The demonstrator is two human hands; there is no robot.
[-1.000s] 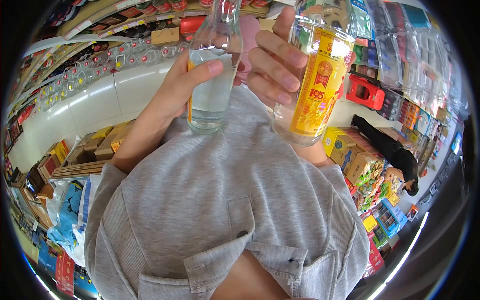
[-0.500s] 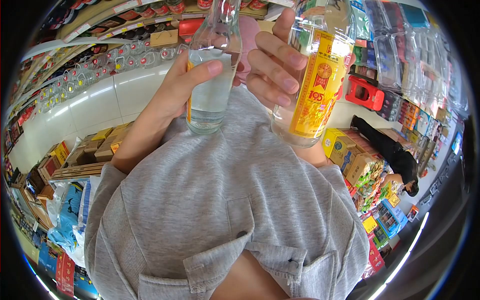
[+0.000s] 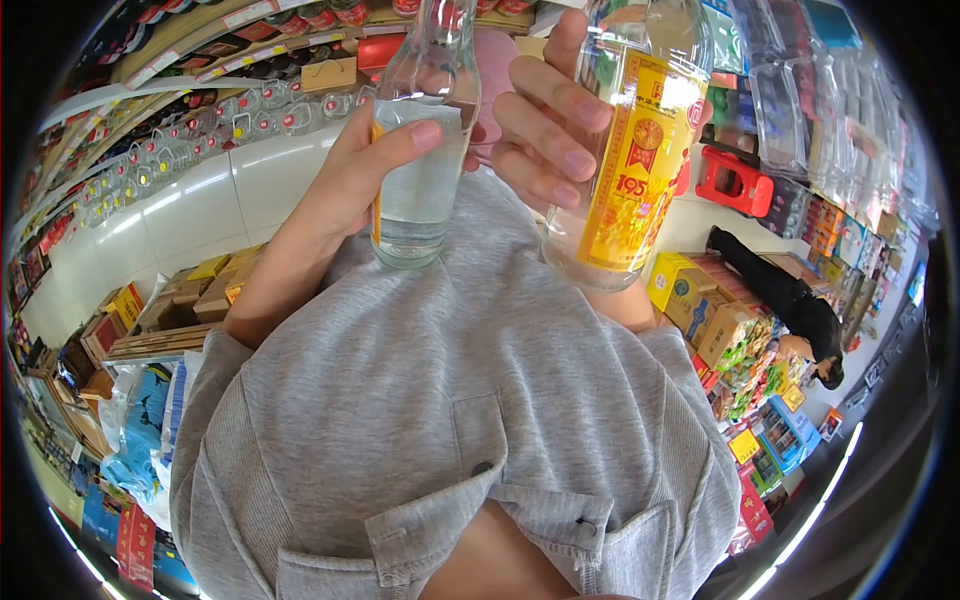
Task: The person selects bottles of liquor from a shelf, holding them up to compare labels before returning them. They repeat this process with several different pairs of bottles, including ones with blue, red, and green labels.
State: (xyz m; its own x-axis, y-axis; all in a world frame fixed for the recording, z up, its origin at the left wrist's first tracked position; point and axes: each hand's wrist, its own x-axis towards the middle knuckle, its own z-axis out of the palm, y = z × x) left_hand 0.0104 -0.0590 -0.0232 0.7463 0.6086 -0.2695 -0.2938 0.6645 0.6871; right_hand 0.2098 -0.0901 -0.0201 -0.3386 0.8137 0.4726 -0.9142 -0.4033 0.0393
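Observation:
My left hand (image 3: 350, 185) is wrapped round a clear glass bottle (image 3: 412, 225), its thumb lying across the near side. Clear liquid shows inside, and only an orange-yellow label edge is visible on the bottle's left. In my right hand (image 3: 545, 125) is a second, larger-looking glass bottle (image 3: 575, 245) with a yellow and red label (image 3: 640, 165) turned towards me, "195" readable on it. Its fingers curl round from the left; the thumb is hidden. Both bottles are held up side by side, slightly tilted and apart, above my grey shirt (image 3: 380, 350). Their tops run out of view.
Shelves (image 3: 200, 50) of jars and bottles curve along the upper left, with several handled clear jugs (image 3: 160, 160) below. Cardboard boxes (image 3: 190, 300) stand at left. On the right are a red plastic stool (image 3: 735, 182), stacked goods and a person in black (image 3: 790, 300).
Both hands keep their hold on the bottles, which have barely moved. The person in black at the right appears slightly further right and lower.

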